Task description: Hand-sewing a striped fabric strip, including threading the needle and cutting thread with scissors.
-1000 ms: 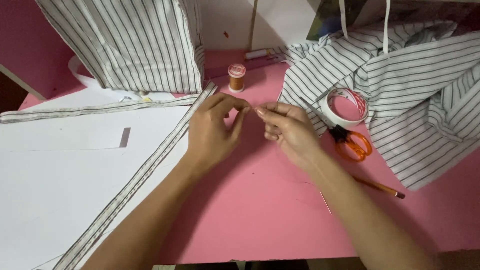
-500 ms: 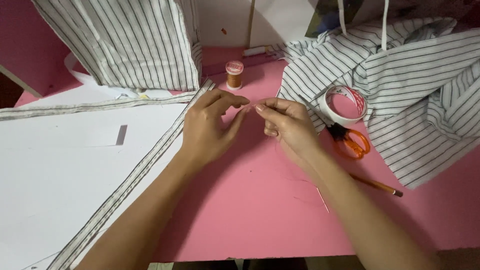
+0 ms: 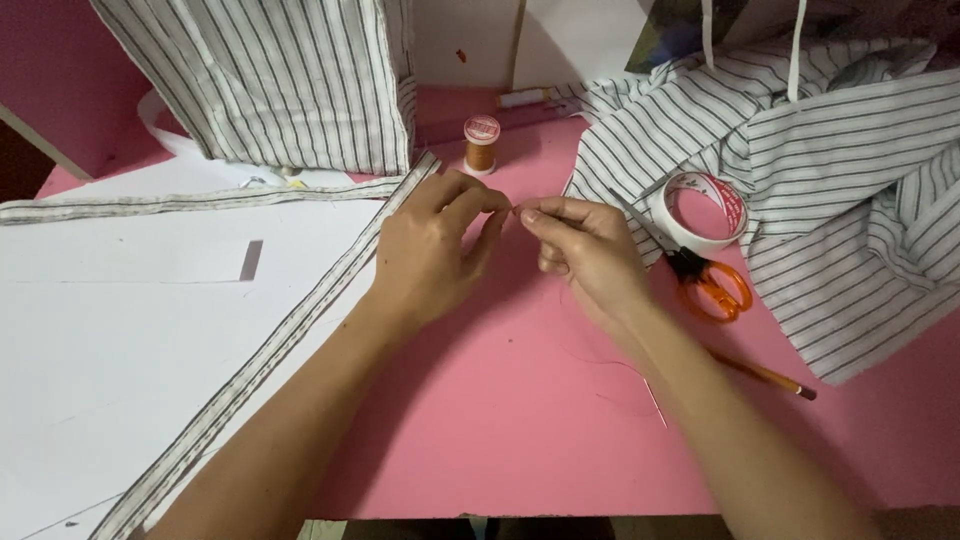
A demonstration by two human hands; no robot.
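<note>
Head view, pink tabletop (image 3: 500,430). Left hand (image 3: 430,255) and right hand (image 3: 585,250) meet at the table's middle, fingertips almost touching; on each, thumb and forefinger are pinched together on something very fine at the point where the hands meet, too small to make out. A thin dark thread (image 3: 610,365) trails on the table under the right forearm, looping toward a needle (image 3: 655,400) that lies flat on the pink surface near that forearm. Just behind the hands stands an upright spool of orange thread (image 3: 481,143). Right of the right hand: orange-handled scissors (image 3: 700,275), their blades reaching under a roll of white tape (image 3: 703,210), both at the edge of a heap of grey-and-white striped fabric (image 3: 840,190). A pencil (image 3: 765,375) lies beside the right forearm, near the fabric's lower edge. Left of the left hand: a long striped fabric strip (image 3: 290,330) running diagonally over white paper (image 3: 110,340), with a second strip (image 3: 180,203) lying across the paper's top edge. A folded striped fabric piece (image 3: 270,80) stands at the back left.
</note>
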